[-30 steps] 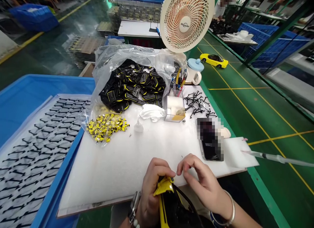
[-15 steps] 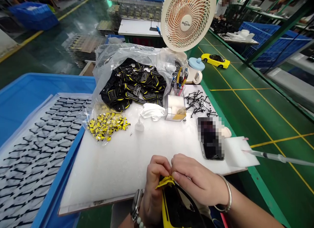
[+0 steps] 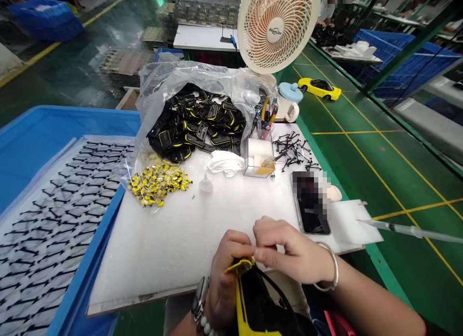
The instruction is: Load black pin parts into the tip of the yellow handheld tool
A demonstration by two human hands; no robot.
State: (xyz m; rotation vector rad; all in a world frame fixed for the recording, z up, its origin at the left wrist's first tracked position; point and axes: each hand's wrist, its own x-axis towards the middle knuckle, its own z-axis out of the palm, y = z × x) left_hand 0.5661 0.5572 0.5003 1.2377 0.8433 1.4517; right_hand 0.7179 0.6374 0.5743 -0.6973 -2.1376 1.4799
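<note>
My left hand (image 3: 224, 278) grips a yellow and black toy car body (image 3: 253, 302) at the near edge of the white foam board (image 3: 173, 239). The fingertips of my right hand (image 3: 289, 251) pinch the yellow front tip of that body, touching my left thumb. A watch and beads sit on my left wrist, a bangle on my right. Whether a small part lies between my right fingers is hidden.
On the board lie a clear bag of black-yellow parts (image 3: 197, 121), small yellow pieces (image 3: 157, 184), a clear box (image 3: 258, 157), black clips (image 3: 292, 150), a phone (image 3: 311, 203) and a syringe (image 3: 405, 230). A fan (image 3: 278, 29) stands behind. A blue tray (image 3: 50, 201) sits left.
My right hand has closed in from apart onto the yellow tip of the car body and now presses against my left thumb. Both hands have shifted slightly up.
</note>
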